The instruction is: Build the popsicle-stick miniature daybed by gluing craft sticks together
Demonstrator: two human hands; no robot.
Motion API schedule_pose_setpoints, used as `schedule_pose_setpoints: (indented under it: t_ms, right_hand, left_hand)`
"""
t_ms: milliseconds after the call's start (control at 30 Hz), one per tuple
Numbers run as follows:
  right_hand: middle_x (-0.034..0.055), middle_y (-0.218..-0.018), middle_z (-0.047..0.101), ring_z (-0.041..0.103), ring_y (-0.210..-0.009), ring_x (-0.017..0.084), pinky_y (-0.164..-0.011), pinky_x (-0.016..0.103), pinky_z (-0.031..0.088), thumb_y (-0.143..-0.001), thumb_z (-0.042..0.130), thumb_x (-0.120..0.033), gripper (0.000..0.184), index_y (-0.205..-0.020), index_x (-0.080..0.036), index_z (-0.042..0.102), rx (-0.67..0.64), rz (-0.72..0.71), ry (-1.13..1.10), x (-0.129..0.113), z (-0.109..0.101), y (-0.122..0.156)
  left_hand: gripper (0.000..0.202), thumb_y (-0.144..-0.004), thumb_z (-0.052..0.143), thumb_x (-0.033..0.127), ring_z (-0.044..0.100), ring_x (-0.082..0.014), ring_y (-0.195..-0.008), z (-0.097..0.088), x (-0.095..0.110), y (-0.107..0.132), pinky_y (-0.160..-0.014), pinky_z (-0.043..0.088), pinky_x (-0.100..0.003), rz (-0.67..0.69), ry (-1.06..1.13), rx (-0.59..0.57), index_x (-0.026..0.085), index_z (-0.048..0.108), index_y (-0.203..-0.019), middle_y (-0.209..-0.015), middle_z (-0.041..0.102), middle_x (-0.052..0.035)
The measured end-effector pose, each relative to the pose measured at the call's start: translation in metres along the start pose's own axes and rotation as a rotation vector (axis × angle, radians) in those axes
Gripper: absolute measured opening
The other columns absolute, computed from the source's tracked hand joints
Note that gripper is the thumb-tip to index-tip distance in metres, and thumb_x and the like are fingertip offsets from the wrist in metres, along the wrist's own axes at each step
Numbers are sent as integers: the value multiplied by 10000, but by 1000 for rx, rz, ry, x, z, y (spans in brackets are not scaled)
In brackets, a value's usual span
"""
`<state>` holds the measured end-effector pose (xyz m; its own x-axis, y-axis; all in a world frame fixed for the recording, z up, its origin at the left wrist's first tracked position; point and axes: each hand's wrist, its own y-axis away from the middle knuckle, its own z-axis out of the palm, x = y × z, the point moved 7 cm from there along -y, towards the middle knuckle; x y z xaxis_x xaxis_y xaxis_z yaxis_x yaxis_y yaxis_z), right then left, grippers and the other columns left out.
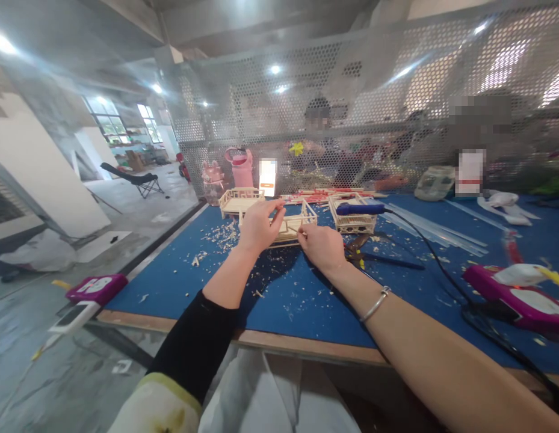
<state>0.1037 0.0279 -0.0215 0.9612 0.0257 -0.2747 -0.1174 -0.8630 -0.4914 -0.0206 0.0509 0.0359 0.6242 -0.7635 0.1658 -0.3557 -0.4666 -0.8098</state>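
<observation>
At centre, your right hand (323, 248) pinches a thin stick (291, 228) by the wooden frame (286, 239); your left hand's (260, 227) grip I can't tell. Below, desk (301, 310) room reaches the front edge (306, 344).

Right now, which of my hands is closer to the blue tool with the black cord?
Right. Your right hand is just left of the blue tool and closer to you; your left hand is farther left, at the middle wooden frame.

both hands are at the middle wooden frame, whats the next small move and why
Probably press the thin stick against the middle wooden frame: the right hand seems to pinch it there, with the left hand close by to steady.
</observation>
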Motion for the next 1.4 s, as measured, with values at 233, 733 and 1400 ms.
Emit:
schedule_pose_setpoints:
  t_ms: [233, 733, 1400]
  right_hand:
    - [-8, -523, 585, 492, -472, 118, -521, 231, 376, -766, 496, -350, 249, -810, -155, 645, 290, 152, -631, 41, -23, -5]
    - [-32, -535, 532, 416, -519, 94, -528, 238, 342, -579, 631, -414, 289, -679, -144, 653, 213, 256, -972, 69, -8, -19]
    - [-48, -500, 488, 367, -501, 88, -511, 243, 310, -556, 635, -434, 344, -707, -133, 702, 287, 301, -941, 77, -14, -17]
  left_hand:
    - [205, -874, 457, 247, 615, -145, -837, -21, -1, 10, -814, 480, -305, -54, 84, 227, 173, 606, -994, -905, 689, -61]
    - [303, -824, 498, 400, 601, -168, -791, -24, -91, 35, -759, 444, -270, -535, 304, 230, 140, 654, -835, -824, 683, -56]
    - [321, -838, 427, 383, 591, -184, -796, -29, -104, 47, -748, 426, -275, -624, 219, 401, 153, 640, -771, -808, 666, -79]
